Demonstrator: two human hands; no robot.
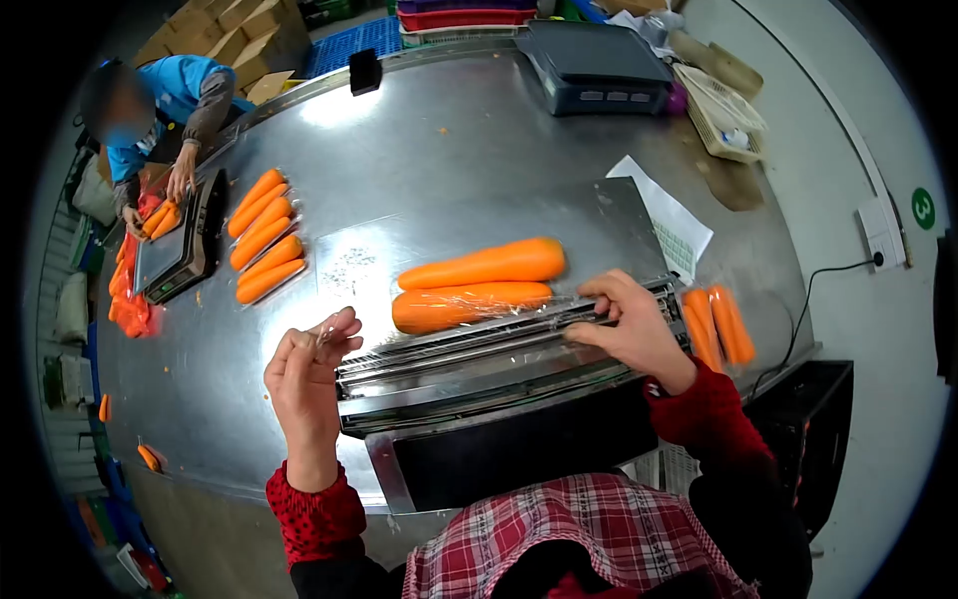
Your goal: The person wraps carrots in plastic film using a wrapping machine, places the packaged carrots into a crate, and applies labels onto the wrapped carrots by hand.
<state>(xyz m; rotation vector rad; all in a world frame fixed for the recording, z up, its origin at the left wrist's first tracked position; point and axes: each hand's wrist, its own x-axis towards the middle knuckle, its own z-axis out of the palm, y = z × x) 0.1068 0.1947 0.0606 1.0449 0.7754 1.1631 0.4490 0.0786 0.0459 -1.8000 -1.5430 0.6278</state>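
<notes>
Two large carrots (481,264) lie side by side on the flat plate of a wrapping machine (499,354), and clear film covers at least the nearer one. My left hand (311,374) is raised at the machine's left end, its fingers pinched on clear film. Over the right end of the rollers is my right hand (634,324), its thumb and fingers closed on the film edge right of the carrots. Wrapped carrots (718,324) lie beyond my right hand. Several more packed carrots (264,235) form a column at the left.
A co-worker (165,110) at the upper left handles carrots on a scale (185,240). At the back stand a dark scale (599,65) and a basket (723,125). A paper sheet (664,220) lies right of the plate. A black crate (813,439) stands at the lower right.
</notes>
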